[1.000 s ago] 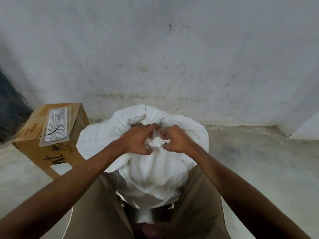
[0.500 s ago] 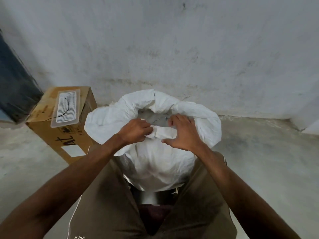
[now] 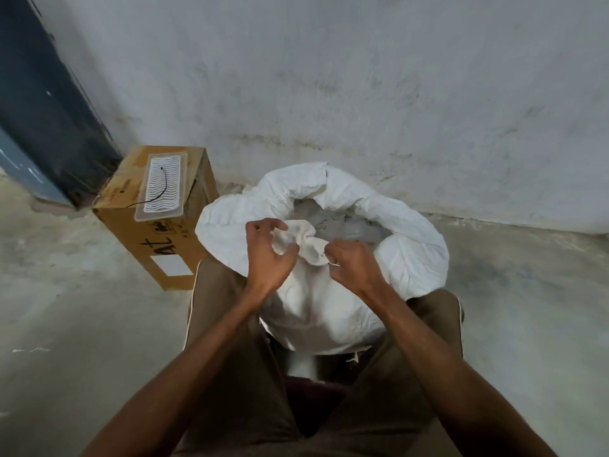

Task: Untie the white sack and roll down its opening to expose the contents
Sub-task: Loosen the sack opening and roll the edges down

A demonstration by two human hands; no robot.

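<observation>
In the head view, we had the white sack (image 3: 329, 301) standing between our knees, near the wall and just right of a cardboard box (image 3: 155, 206). Our left hand (image 3: 268, 255) curled round the bunched near rim (image 3: 301, 240), and our right hand (image 3: 354, 265) pinched the same fold. Grey contents showed inside (only partly). We judged that 2 even grips, turning the rim outward and down, would suit best.

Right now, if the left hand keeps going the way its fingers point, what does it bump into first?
Probably the bunched white cloth neck of the white sack: the left hand curls toward it, almost touching; depth is unclear.
</observation>
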